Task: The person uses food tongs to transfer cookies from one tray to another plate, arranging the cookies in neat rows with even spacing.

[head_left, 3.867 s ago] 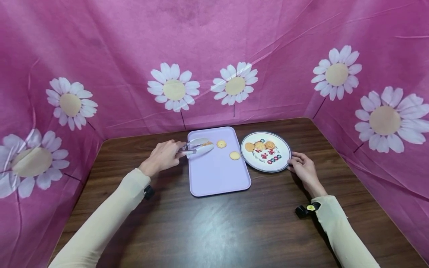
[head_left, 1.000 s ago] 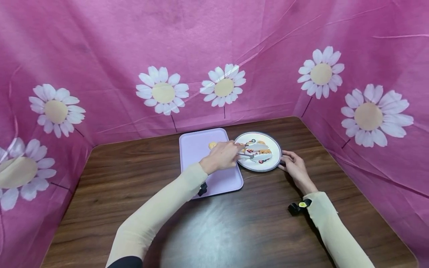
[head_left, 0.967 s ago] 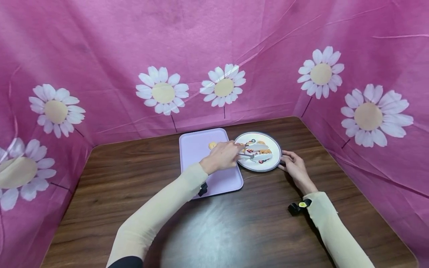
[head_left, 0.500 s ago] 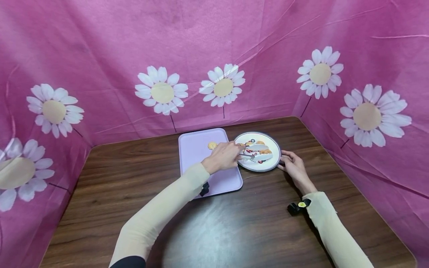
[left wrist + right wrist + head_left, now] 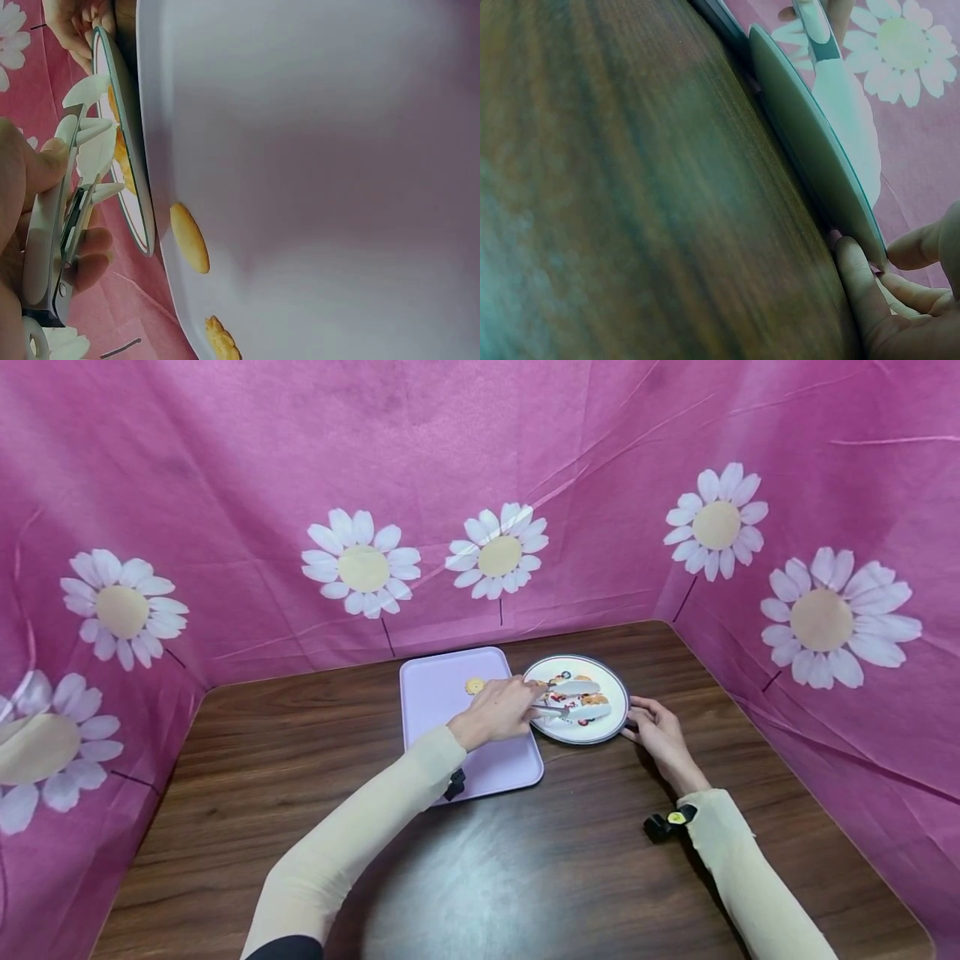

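Note:
My left hand (image 5: 498, 708) grips a pair of metal tongs with white tips (image 5: 577, 688), its wrist crossing the lilac tray. The tips reach over the round white plate (image 5: 585, 737), spread apart above the cookies (image 5: 595, 699) lying there. They partly cover those cookies. At the plate's right edge, my right hand (image 5: 663, 739) pinches the rim; in the right wrist view the thumb is above and fingers (image 5: 859, 281) below. On the tray (image 5: 510, 772) lies a flower-shaped cookie (image 5: 474, 685). A smooth round cookie (image 5: 190, 238) beside it shows in the left wrist view, hidden in the head view by my hand.
The tray and plate stand side by side near the back of the dark wooden table (image 5: 585, 852). A pink cloth (image 5: 450, 443) printed with daisies rises behind the table and along both sides. Small black wrist cameras (image 5: 660, 827) sit at both cuffs.
Since the oldest frame, my left hand has carried the tongs rightward from the tray to the plate, and the tray's leftmost cookie has left it. Over the last second, both hands have hardly moved.

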`<state>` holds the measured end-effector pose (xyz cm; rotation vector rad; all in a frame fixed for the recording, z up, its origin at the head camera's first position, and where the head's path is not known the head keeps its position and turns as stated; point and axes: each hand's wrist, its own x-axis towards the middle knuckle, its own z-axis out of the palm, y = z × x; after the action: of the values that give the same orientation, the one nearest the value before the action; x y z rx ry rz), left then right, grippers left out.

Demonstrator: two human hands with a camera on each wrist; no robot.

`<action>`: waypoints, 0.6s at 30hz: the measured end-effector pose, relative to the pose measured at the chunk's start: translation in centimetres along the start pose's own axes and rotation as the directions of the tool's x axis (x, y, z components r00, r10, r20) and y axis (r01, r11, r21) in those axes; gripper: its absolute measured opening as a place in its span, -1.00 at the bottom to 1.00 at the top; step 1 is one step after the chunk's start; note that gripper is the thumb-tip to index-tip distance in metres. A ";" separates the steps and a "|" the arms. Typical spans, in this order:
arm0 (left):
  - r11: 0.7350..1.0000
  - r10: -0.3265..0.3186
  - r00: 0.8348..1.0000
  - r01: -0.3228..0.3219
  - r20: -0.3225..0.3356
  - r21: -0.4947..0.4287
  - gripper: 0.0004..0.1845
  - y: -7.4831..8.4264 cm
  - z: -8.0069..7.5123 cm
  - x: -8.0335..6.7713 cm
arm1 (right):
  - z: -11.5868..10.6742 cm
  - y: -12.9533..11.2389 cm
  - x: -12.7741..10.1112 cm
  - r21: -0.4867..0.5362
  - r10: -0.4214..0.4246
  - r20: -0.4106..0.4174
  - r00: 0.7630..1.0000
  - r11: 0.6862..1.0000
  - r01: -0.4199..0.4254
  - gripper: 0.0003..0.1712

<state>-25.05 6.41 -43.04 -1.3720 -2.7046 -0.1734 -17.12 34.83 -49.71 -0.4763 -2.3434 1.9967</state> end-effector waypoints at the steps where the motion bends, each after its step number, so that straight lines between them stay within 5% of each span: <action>1: 1.000 -0.001 1.000 0.001 -0.002 -0.002 -0.61 0.0 -0.1 -0.1 | 0.0 0.0 0.0 0.002 -0.001 0.000 1.000 1.000 0.001 -0.39; 18: 0.997 -0.041 0.997 0.037 -0.058 -0.069 -0.45 -3.1 -1.8 -2.9 | -0.1 0.0 0.0 -0.026 -0.008 -0.011 1.000 1.000 0.008 -0.39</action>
<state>-25.82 1.99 -41.90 -1.3092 -2.7011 -0.3070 -17.07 34.90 -49.73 -0.4774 -2.3638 1.9574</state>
